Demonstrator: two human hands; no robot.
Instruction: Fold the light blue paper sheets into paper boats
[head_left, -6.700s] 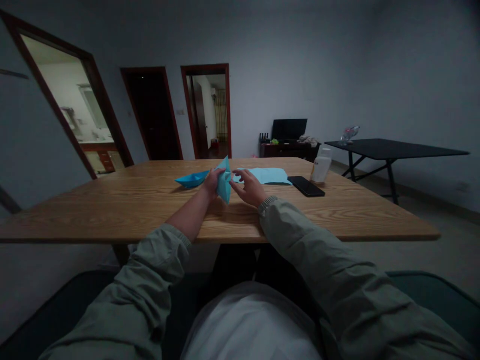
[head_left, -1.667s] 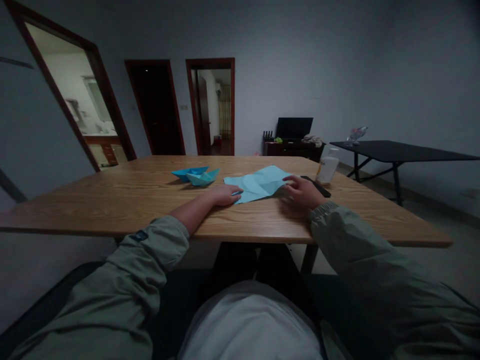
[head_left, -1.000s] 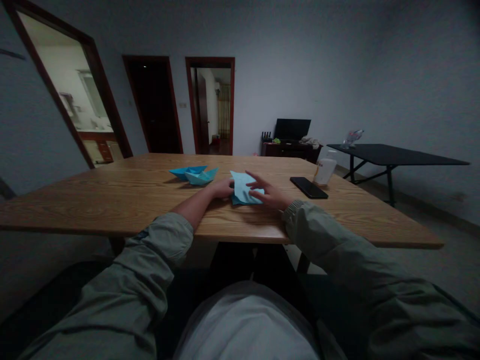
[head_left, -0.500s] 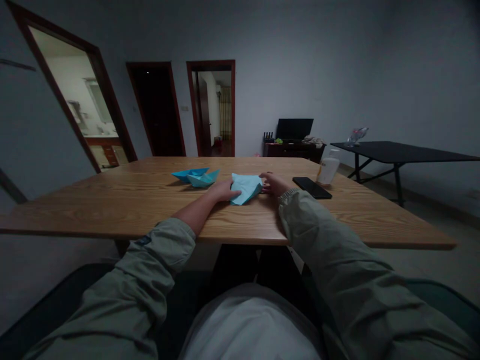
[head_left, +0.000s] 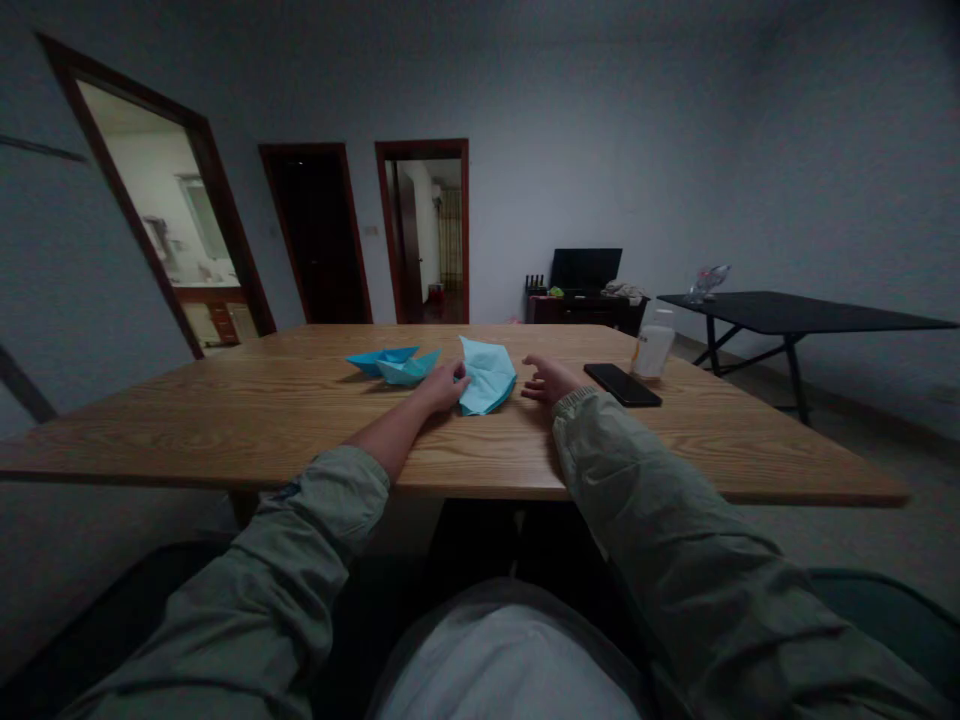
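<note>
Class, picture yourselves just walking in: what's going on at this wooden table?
A person's left hand grips the left edge of a creased light-blue paper sheet. Their right hand is just off its right side, fingers apart from it. Left of the sheet, a darker blue folded paper boat and a light-blue folded paper boat sit together. A black phone and a white bottle stand to the right.

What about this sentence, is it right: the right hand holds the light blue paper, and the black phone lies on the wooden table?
Wrong hand: the head view shows the left hand holding the light blue paper. The black phone does lie on the wooden table.
</note>
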